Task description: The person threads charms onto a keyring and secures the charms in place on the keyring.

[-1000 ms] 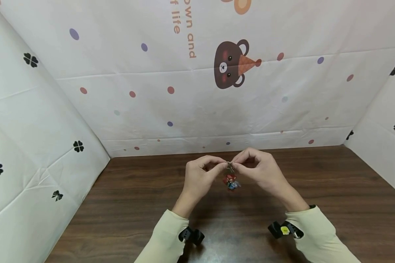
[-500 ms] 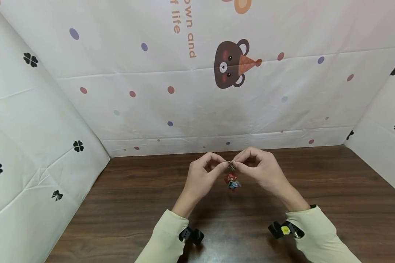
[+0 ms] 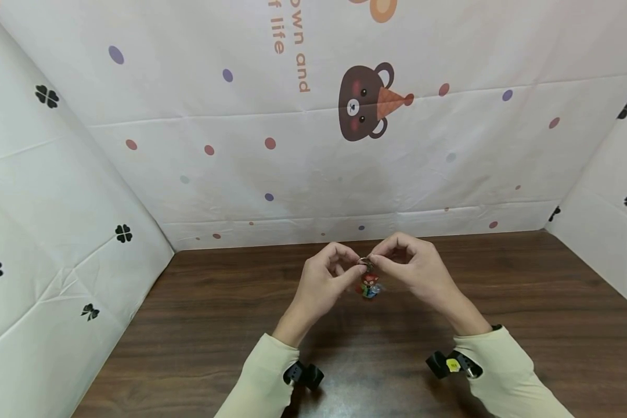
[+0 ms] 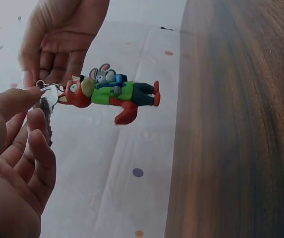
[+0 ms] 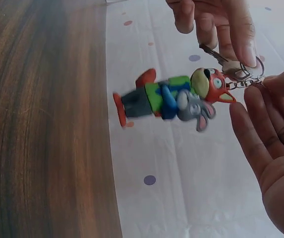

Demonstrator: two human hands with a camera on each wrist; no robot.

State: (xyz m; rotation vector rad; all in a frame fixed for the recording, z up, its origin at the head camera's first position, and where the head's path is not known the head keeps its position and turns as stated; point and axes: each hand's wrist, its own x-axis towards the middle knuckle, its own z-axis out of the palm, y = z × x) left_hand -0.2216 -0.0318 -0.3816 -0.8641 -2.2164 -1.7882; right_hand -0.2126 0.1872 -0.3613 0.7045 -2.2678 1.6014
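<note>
Between both hands, above the table, hangs a keychain figure [image 3: 370, 285]: a red fox in a green shirt with a grey rabbit [image 4: 107, 76] at its chest. A short metal chain [image 5: 240, 84] joins it to a split key ring [image 5: 260, 67]. My left hand [image 3: 320, 284] pinches the ring where a metal key [image 5: 213, 53] sits on it, thumb over the key's head. From the other side my right hand [image 3: 417, 268] pinches the ring near the chain with thumb and index finger. Fingertips hide part of the ring.
Below the hands lies a dark brown wooden table [image 3: 214, 325]. White printed cloth [image 3: 303, 174] rises behind its far edge, with more white cloth [image 3: 62, 232] at the left and right sides. Each wrist wears a black strapped camera [image 3: 308, 374].
My left hand has shifted slightly right, and its thumb has moved lower on the ring. The fox figure has swung a little right and up and turned. The right hand stays nearly still.
</note>
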